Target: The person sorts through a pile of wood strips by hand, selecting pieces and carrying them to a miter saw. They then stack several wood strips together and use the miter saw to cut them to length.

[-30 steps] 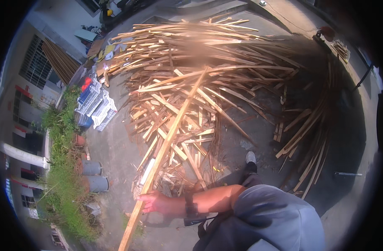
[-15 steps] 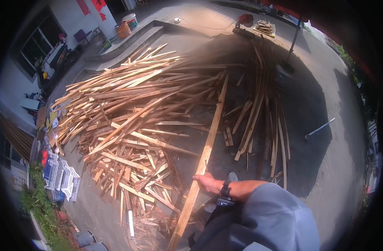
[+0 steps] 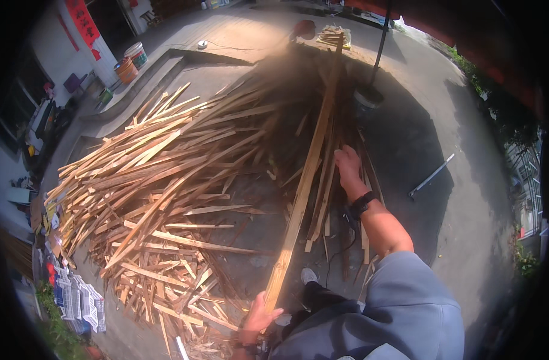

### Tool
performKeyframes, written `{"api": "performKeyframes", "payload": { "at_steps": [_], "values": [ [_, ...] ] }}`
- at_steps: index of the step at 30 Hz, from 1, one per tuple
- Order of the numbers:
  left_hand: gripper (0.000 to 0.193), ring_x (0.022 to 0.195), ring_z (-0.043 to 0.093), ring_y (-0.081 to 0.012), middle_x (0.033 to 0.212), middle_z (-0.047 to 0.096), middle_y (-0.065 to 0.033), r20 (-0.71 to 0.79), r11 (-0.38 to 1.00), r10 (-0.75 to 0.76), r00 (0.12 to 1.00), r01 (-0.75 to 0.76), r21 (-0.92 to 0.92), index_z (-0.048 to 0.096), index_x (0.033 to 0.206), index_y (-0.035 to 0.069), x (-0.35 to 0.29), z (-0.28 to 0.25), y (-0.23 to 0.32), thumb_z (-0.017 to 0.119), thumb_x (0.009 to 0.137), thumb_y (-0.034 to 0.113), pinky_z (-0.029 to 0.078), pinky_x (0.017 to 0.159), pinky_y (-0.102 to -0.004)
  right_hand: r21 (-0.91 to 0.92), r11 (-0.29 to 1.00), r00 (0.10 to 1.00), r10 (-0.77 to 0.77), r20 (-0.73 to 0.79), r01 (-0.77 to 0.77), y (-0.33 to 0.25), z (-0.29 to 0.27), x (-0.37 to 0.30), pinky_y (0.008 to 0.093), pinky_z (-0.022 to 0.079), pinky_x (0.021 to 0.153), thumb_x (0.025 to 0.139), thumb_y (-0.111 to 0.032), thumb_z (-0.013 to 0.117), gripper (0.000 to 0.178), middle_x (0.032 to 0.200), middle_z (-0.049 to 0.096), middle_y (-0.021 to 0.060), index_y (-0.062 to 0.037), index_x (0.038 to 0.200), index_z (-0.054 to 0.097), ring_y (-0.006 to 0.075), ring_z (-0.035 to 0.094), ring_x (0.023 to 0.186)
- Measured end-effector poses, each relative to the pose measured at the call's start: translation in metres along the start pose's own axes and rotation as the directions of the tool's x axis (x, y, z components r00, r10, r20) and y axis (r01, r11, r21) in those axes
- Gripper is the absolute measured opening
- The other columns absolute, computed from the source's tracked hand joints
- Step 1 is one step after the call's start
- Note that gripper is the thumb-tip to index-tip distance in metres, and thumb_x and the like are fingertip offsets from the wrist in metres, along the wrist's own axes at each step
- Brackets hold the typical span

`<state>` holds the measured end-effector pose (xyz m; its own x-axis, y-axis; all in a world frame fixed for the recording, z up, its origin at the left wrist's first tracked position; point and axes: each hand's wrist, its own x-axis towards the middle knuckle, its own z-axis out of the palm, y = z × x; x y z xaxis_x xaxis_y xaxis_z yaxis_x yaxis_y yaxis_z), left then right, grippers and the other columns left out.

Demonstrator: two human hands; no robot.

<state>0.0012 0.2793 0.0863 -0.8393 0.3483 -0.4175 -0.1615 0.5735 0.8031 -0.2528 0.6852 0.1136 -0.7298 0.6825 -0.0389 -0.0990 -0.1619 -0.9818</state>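
The left hand (image 3: 261, 313) is gripping, fingers closed, the near end of a long plank (image 3: 298, 219), which is slanting to the right of the wood pile (image 3: 166, 162). Farther right of this pile, the right hand (image 3: 347, 164) is reaching out, partly curled; whether it is holding something, I cannot tell.

We could pass over the shaded grey concrete ground (image 3: 400, 150) rightward; leftward, a long tan wooden plank (image 3: 305, 183) (slanting) obstructs us.
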Motion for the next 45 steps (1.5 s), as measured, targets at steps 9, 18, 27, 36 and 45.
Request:
{"api": "performKeyframes", "payload": {
  "at_steps": [9, 18, 27, 36, 45],
  "values": [
    [0.069, 0.122, 0.036, -0.032, 0.128, 0.044, -0.0164, 0.395, 0.984, 0.055, 0.917, -0.116, 0.133, 0.033, 0.133, 0.009, 0.134, 0.036, 0.104, 0.062, 0.077, 0.036, 0.028, 0.102, -0.0415, -0.118, 0.91, 0.906, 0.369, -0.208, -0.398, 0.053, -0.192, -0.043, 0.0247, 0.035, 0.04, 0.074, -0.004, 0.054, 0.002, 0.06, 0.051, 0.0031, -0.004, 0.073, 0.055, 0.0114, 0.048, 0.049],
    [0.054, 0.099, 0.056, -0.0286, 0.105, 0.057, -0.0193, -0.01, 0.944, -0.328, 0.945, 0.328, -0.031, 0.044, 0.121, 0.0, 0.012, -0.014, -0.047, 0.064, 0.079, 0.027, 0.044, 0.084, -0.0357, -0.361, 0.466, 0.496, 0.868, 0.009, -0.808, 0.12, -0.247, -0.165, 0.0267, 0.04, 0.042, 0.076, -0.008, 0.053, 0.008, 0.059, 0.05, 0.0027, -0.0074, 0.068, 0.054, 0.0138, 0.049, 0.05],
    [0.051, 0.079, 0.054, -0.0168, 0.083, 0.057, -0.0085, -0.308, 0.847, -0.526, 0.793, 0.455, -0.275, 0.045, 0.122, 0.002, -0.085, -0.012, -0.117, 0.064, 0.078, 0.022, 0.045, 0.071, -0.0307, -0.562, 0.523, 0.554, 0.822, 0.132, -0.641, 0.131, -0.166, -0.106, 0.0283, 0.044, 0.044, 0.077, -0.006, 0.056, 0.006, 0.064, 0.056, 0.0035, -0.0068, 0.083, 0.058, 0.0154, 0.054, 0.052],
    [0.044, 0.095, 0.055, -0.0217, 0.104, 0.057, -0.015, -0.16, 0.746, -0.571, 0.805, 0.428, -0.51, 0.048, 0.115, -0.003, -0.097, -0.056, -0.178, 0.062, 0.077, 0.015, 0.044, 0.082, -0.0316, -0.638, 0.521, 0.536, 0.821, 0.195, -0.567, 0.123, -0.096, -0.105, 0.0253, 0.045, 0.045, 0.076, -0.007, 0.058, 0.01, 0.067, 0.057, 0.0019, -0.0088, 0.086, 0.059, 0.0131, 0.056, 0.055],
    [0.046, 0.091, 0.058, -0.0275, 0.093, 0.059, -0.0176, -0.173, 0.922, -0.378, 0.91, 0.353, -0.157, 0.047, 0.114, -0.003, -0.062, -0.19, -0.213, 0.061, 0.078, 0.022, 0.046, 0.078, -0.0353, -0.758, 0.486, 0.483, 0.837, 0.259, -0.436, 0.122, 0.03, -0.169, 0.0236, 0.041, 0.046, 0.076, -0.007, 0.057, 0.016, 0.066, 0.055, 0.0025, -0.0015, 0.092, 0.059, 0.0118, 0.053, 0.054]
  ]
}}
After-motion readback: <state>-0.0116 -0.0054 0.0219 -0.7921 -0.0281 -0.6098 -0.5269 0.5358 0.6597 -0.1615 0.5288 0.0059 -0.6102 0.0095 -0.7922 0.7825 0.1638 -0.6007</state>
